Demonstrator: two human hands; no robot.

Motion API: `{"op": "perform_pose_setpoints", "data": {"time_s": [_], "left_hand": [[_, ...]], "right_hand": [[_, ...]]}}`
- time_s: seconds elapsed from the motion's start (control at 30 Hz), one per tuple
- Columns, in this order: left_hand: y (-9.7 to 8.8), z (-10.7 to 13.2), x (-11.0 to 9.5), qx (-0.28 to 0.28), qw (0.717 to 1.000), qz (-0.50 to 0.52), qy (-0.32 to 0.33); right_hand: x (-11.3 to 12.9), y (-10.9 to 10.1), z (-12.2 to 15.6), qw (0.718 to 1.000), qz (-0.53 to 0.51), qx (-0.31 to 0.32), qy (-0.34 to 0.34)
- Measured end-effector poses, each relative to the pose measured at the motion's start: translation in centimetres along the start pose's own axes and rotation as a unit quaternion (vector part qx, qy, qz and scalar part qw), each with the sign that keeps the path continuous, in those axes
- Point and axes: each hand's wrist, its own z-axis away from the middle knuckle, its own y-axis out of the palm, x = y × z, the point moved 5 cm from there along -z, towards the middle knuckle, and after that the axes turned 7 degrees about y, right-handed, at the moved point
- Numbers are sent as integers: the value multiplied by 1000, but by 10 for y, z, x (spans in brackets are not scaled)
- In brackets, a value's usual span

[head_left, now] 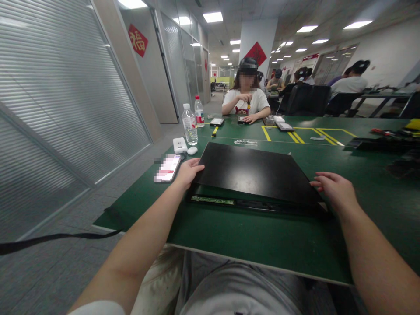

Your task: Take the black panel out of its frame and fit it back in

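At the left edge of the green table mat (pixel 249 236), in the middle left of the frame, a smartphone (pixel 167 168) lies face up. Just above it sit a white charger block (pixel 180 145) and a small white oval thing (pixel 192 150), with two clear water bottles (pixel 190 124) behind them. The left hand (pixel 188 172) is just right of the phone, its fingers curled round the left edge of a black cover panel (pixel 252 170). The panel lies at the frame's centre, tilted up off a dark base (pixel 256 204) in which a green circuit board strip (pixel 212 200) shows. At the panel's right corner the right hand (pixel 336 192) has its fingers loosely extended, tips at the edge; whether they grip it I cannot tell. Across the table, top centre, a co-worker (pixel 246 98) sits.
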Motion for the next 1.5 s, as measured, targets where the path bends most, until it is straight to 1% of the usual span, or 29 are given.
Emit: {"op": "perform_pose_setpoints", "data": {"time_s": [0.17,0.53,0.73,0.87,1.0,1.13,1.2,1.33,1.43,1.5], "left_hand": [[3,5,-6,-18,1000,-13,-8],[3,12,-18,-34,999,-36,-12],[2,15,-24,-53,998,-35,-12],[-3,14,-29,-60,997,-48,-14],[-6,13,-31,-62,997,-52,-10],[-4,14,-31,-63,997,-51,-8],[-2,15,-29,-62,997,-48,-11],[4,15,-23,-52,997,-46,-21],[6,16,-19,-47,997,-52,-27],[7,17,-18,-46,997,-52,-28]], "right_hand": [[0,1,1,1000,-1,2,0],[0,4,2,1000,3,8,-1],[-5,4,-4,999,-24,22,-6],[-10,8,-11,998,-35,47,-18],[-14,11,-15,997,-27,66,-6],[-13,11,-17,997,-20,65,-24],[-13,9,-17,998,-20,61,-18],[-10,5,-12,999,-9,38,4],[-7,2,-8,1000,17,14,-4],[-8,2,-8,999,34,11,-6]]}}
